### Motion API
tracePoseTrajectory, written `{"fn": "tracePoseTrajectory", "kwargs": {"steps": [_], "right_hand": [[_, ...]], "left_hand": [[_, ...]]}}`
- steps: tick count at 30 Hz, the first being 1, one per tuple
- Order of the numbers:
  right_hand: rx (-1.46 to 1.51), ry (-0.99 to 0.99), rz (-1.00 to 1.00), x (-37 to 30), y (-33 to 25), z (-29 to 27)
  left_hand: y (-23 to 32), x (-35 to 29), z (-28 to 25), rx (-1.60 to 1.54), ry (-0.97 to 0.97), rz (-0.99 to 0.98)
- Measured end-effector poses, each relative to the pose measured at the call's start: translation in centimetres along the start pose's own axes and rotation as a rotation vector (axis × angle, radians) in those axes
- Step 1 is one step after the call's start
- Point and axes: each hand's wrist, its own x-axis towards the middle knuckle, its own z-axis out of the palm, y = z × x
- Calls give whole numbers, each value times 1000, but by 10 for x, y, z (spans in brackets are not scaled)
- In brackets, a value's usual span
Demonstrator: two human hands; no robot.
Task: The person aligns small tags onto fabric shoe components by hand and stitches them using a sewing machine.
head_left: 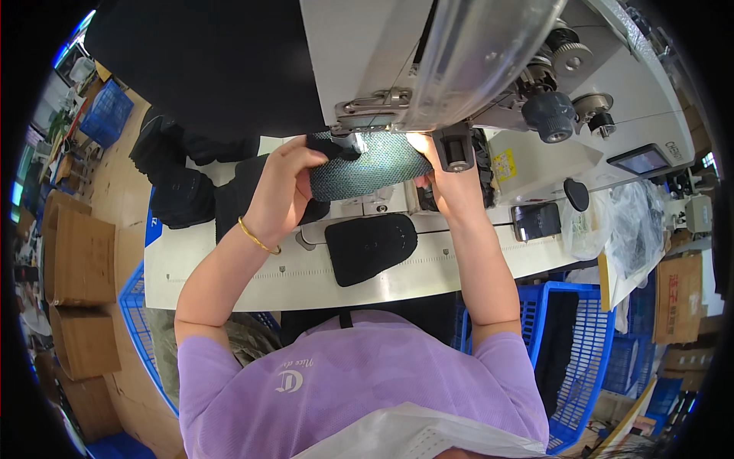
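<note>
A dark green woven fabric piece (375,170) with a black part at its left end lies curved beneath the head of a sewing machine (375,115), lit by a bright lamp. My left hand (287,180) pinches its left end, thumb on top, with a gold bangle on the wrist. Around the right end closes my right hand (447,174), its fingers partly hidden by the fabric and a dark machine part. Nearer me, a flat black rounded fabric piece (371,249) rests on the white table (229,283).
Stacks of black fabric pieces (182,197) sit left of my left hand. At the right are a dark phone-like device (537,222) and a clear plastic bag (587,226). Blue baskets (585,344) flank me below the table. Cardboard boxes (82,260) stand on the floor at left.
</note>
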Motion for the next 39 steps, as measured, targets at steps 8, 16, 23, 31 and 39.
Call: {"fn": "tracePoseTrajectory", "kwargs": {"steps": [8, 16, 23, 31, 39], "right_hand": [[-132, 10, -38, -6, -12, 8], [-120, -95, 61, -42, -1, 4], [-92, -82, 26, -45, 1, 7], [-125, 13, -42, -22, -1, 14], [-84, 30, -50, -8, 7, 15]], "left_hand": [[-1, 2, 14, 210, 72, -95], [-14, -30, 16, 68, -19, -155], [-17, -25, 21, 119, 35, -118], [-3, -4, 20, 219, 162, -5], [8, 8, 18, 252, 168, -48]]}}
